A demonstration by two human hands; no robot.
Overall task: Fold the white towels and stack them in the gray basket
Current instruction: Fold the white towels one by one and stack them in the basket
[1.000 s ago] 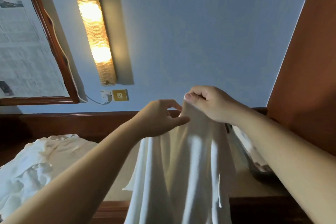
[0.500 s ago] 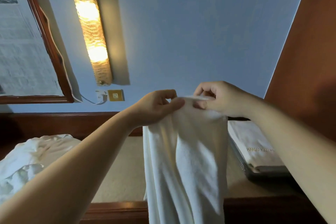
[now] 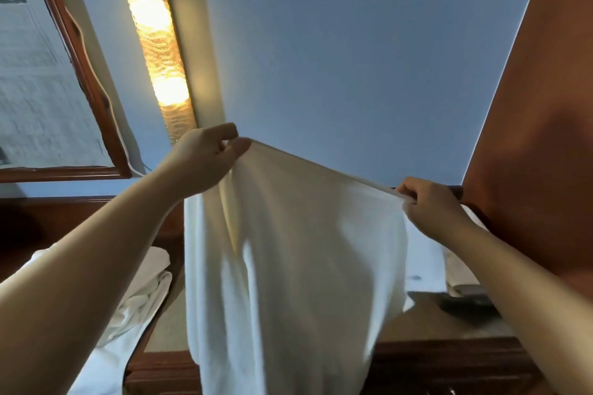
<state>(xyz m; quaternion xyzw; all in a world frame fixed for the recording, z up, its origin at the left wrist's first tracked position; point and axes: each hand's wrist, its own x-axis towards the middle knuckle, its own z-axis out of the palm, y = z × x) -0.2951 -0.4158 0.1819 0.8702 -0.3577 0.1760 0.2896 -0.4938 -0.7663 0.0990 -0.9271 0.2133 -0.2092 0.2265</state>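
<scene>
A white towel [image 3: 298,266] hangs in the air in front of me, its top edge stretched taut between my hands. My left hand [image 3: 205,160] pinches the upper left corner, held higher. My right hand [image 3: 430,205] pinches the right end of that edge, lower and further right. The towel's lower part drops out of view at the bottom. The gray basket [image 3: 465,300] shows only as a dark rim at the right, behind my right forearm, with a folded white towel [image 3: 455,263] in it.
A heap of unfolded white towels [image 3: 141,292] lies at the left on the beige counter [image 3: 426,321]. A lit wall lamp [image 3: 157,51], a framed mirror [image 3: 80,51] and a brown wooden panel [image 3: 539,106] stand around the counter.
My hands have moved apart from a close grip at the middle, the left going up and left, the right going right. The towel's top edge is now spread wide.
</scene>
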